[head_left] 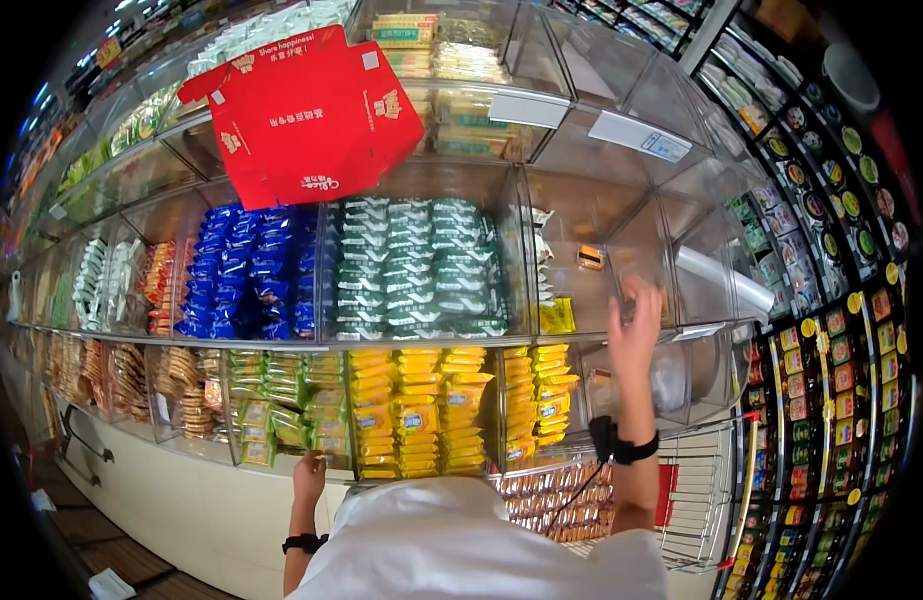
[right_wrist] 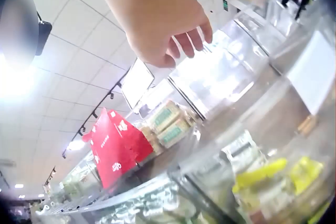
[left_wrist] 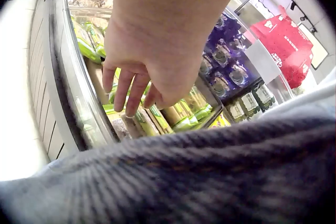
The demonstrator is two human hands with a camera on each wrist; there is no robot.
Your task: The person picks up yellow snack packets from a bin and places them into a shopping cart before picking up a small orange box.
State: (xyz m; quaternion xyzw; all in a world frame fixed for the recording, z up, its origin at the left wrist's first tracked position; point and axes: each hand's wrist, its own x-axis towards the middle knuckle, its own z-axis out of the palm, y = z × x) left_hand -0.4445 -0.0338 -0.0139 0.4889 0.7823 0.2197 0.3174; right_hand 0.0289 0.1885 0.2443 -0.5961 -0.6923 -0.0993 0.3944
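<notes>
My right hand (head_left: 636, 325) is raised over a clear bin at the right, its fingers loosely bent and nothing held in them. Inside that bin lie a small orange and black packet (head_left: 589, 257) and a yellow packet (head_left: 557, 316). In the right wrist view the same hand (right_wrist: 163, 29) hangs above the clear bin walls. My left hand (head_left: 309, 478) is low at the front edge of the display. Its relaxed fingers, seen in the left wrist view on the hand (left_wrist: 152, 66), overlap green and yellow snack packets (left_wrist: 181, 113); no packet is gripped.
Clear partitions divide bins of blue packets (head_left: 246, 270), dark green packets (head_left: 416, 270) and yellow packets (head_left: 418, 410). A red cardboard sign (head_left: 316, 120) stands above them. At the lower right is a wire shopping cart (head_left: 706, 490), with stocked shelves (head_left: 841, 400) beyond it.
</notes>
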